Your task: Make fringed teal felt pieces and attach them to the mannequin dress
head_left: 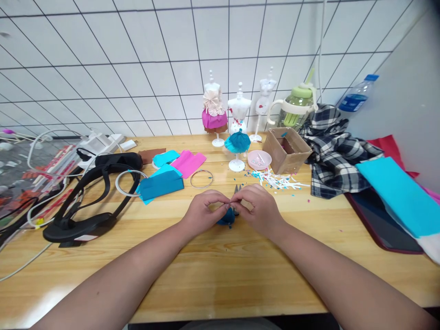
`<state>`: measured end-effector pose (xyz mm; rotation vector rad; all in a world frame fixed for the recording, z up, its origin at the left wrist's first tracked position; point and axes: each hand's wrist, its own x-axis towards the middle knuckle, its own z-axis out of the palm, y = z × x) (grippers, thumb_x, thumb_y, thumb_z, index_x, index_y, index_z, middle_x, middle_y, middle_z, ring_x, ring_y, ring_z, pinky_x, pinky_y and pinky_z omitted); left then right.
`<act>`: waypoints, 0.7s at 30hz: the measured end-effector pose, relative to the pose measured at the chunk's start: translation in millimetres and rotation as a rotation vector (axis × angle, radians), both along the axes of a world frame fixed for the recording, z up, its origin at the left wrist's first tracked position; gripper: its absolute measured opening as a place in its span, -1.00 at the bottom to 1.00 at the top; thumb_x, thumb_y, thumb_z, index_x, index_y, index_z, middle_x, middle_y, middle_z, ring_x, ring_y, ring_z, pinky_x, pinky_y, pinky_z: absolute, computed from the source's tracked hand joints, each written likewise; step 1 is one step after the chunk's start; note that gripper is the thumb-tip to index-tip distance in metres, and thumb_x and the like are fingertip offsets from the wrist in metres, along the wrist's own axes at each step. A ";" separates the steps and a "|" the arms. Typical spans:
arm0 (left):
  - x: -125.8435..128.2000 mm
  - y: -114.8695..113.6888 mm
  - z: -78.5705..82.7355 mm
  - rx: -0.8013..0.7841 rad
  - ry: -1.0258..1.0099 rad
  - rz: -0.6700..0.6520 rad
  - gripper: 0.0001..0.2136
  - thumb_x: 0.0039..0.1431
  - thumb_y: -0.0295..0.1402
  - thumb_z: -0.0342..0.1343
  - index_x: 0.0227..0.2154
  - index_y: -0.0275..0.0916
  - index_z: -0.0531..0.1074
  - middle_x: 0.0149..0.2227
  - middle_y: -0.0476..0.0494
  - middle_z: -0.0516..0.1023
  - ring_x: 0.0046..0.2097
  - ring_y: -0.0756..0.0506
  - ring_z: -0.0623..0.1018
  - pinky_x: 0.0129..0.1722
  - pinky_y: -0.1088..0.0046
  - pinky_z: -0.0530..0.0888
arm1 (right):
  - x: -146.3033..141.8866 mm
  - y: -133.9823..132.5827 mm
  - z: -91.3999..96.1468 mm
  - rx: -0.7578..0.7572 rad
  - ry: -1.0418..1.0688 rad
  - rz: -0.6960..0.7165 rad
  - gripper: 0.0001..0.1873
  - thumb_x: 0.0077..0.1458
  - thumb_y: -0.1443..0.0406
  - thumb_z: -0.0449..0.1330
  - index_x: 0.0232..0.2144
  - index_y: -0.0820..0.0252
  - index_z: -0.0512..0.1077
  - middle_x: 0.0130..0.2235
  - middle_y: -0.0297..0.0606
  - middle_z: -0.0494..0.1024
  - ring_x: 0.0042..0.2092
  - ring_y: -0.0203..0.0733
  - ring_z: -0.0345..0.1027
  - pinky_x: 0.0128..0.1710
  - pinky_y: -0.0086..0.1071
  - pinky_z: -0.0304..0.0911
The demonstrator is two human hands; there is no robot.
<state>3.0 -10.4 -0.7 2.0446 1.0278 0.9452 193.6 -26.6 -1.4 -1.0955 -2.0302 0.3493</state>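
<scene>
My left hand point(202, 211) and my right hand point(260, 210) meet fingertip to fingertip low over the table, thumbs and forefingers pinched. A small gathered piece of dark blue crepe paper point(226, 218) shows just beneath the fingertips, and both pinches appear closed on its upper edge. The exact hold is too small to make out. Behind the fingers, scissors point(237, 188) point away from me, their lower part mostly hidden. A white dress form point(239, 107) with a blue paper skirt point(237, 141) stands beyond the hands.
Folded blue paper point(161, 183), pink paper point(188, 163) and a wire ring point(201, 179) lie left of centre. Paper scraps point(278, 179), a pink dish point(259, 160) and a cardboard box point(287, 150) sit behind right. A black headset point(85, 224) is left; plaid cloth point(337, 156) is right.
</scene>
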 end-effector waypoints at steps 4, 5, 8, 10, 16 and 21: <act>0.2 1.8 0.1 -0.037 0.026 -0.025 -0.88 0.11 -0.33 0.16 -0.37 -0.22 0.58 -0.34 -0.14 0.63 -0.27 -0.08 0.58 -0.20 0.43 0.47 | -1.2 -2.2 1.4 0.006 -0.034 0.015 -0.85 0.20 0.26 0.10 -0.39 0.16 0.41 -0.36 -0.23 0.50 -0.26 -0.15 0.32 -0.23 -0.30 0.20; -0.1 2.9 -0.1 -0.048 0.031 -0.034 -0.86 0.12 -0.32 0.15 -0.36 -0.22 0.59 -0.34 -0.14 0.63 -0.27 -0.08 0.58 -0.20 0.43 0.47 | -0.7 -2.1 1.9 0.008 -0.019 0.014 -0.85 0.20 0.26 0.10 -0.39 0.17 0.40 -0.37 -0.23 0.49 -0.26 -0.15 0.32 -0.23 -0.30 0.20; -3.5 7.6 -1.4 -0.082 0.031 -0.028 -0.83 0.12 -0.30 0.15 -0.31 -0.22 0.60 -0.30 -0.16 0.63 -0.24 -0.10 0.58 -0.19 0.40 0.46 | 3.7 0.6 2.2 -0.038 0.068 0.035 -0.84 0.21 0.27 0.10 -0.36 0.16 0.44 -0.36 -0.25 0.52 -0.28 -0.19 0.35 -0.26 -0.33 0.22; -8.3 12.3 -3.4 -0.093 -0.024 0.057 -0.83 0.10 -0.29 0.16 -0.33 -0.23 0.59 -0.30 -0.16 0.63 -0.23 -0.13 0.57 -0.17 0.38 0.46 | 8.6 3.5 1.3 -0.082 0.104 0.128 -0.81 0.23 0.33 0.07 -0.20 0.11 0.47 -0.28 -0.28 0.57 -0.24 -0.21 0.38 -0.20 -0.34 0.24; -28.8 34.1 -18.2 -0.158 -0.426 0.459 -0.79 0.10 -0.22 0.16 -0.33 -0.24 0.57 -0.40 -0.08 0.57 -0.30 -0.08 0.52 -0.20 0.41 0.42 | 12.5 2.3 -4.2 -0.247 -0.169 0.436 -0.06 -0.07 0.61 0.08 0.31 -0.04 -0.06 -0.01 -0.32 0.52 -0.05 -0.16 0.30 -0.03 -0.25 0.20; -33.7 41.2 -28.4 -0.182 -0.571 0.472 -0.78 0.12 -0.20 0.15 -0.35 -0.25 0.56 -0.42 -0.06 0.53 -0.31 -0.05 0.49 -0.23 0.44 0.40 | 3.9 1.1 -12.8 -0.224 -0.244 0.376 -0.07 -0.04 0.59 0.09 0.32 -0.01 -0.10 -0.17 -0.32 0.55 -0.15 -0.18 0.32 -0.05 -0.22 0.18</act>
